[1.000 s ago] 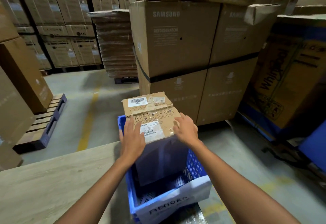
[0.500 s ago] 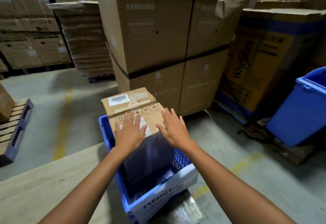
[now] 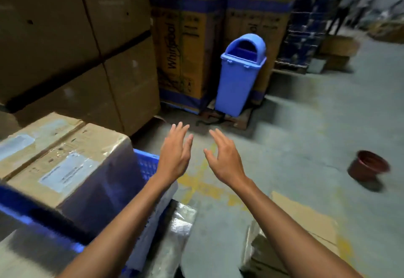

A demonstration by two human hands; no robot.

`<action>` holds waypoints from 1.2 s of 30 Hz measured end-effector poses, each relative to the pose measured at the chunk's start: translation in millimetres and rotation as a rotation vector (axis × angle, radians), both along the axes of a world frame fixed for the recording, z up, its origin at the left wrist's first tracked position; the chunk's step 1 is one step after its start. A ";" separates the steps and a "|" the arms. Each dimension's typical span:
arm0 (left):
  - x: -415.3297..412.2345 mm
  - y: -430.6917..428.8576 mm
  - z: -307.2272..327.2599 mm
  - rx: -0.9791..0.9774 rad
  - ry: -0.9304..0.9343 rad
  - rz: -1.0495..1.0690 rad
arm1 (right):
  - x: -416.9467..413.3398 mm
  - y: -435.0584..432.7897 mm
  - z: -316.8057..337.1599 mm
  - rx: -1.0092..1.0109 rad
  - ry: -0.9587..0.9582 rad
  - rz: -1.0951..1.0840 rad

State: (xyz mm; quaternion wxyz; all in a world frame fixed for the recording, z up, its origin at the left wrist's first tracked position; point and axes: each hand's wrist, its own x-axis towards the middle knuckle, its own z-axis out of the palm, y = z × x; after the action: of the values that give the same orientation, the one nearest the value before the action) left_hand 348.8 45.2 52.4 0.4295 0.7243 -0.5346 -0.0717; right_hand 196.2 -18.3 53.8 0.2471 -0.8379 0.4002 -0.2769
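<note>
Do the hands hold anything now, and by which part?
Nothing: left hand and right hand are open, clear of the cardboard box in the blue crate.

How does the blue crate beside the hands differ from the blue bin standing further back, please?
The crate has lattice walls; the bin has solid ones. The crate is open on top and holds a cardboard box; the bin carries a domed lid with an opening in front. The crate looks low and wide, the bin tall and narrow. Both are blue plastic.
</note>
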 end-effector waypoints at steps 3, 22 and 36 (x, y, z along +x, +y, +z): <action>-51.3 -22.5 -15.8 0.001 0.229 -0.084 | -67.1 -1.1 -22.9 0.072 0.015 -0.185; -270.5 -130.6 -194.1 0.704 0.919 -0.104 | -410.2 -19.8 -199.5 0.940 -0.597 -1.068; -296.3 -153.3 -417.8 1.053 0.734 0.050 | -461.8 -55.4 -329.9 1.243 -0.249 -0.890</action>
State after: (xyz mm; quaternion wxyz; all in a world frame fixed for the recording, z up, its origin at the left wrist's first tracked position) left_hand 52.5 -108.1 -365.4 0.1728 0.7786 -0.2290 -0.5581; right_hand -265.6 -73.6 -276.1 0.5805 -0.2682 0.7504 -0.1671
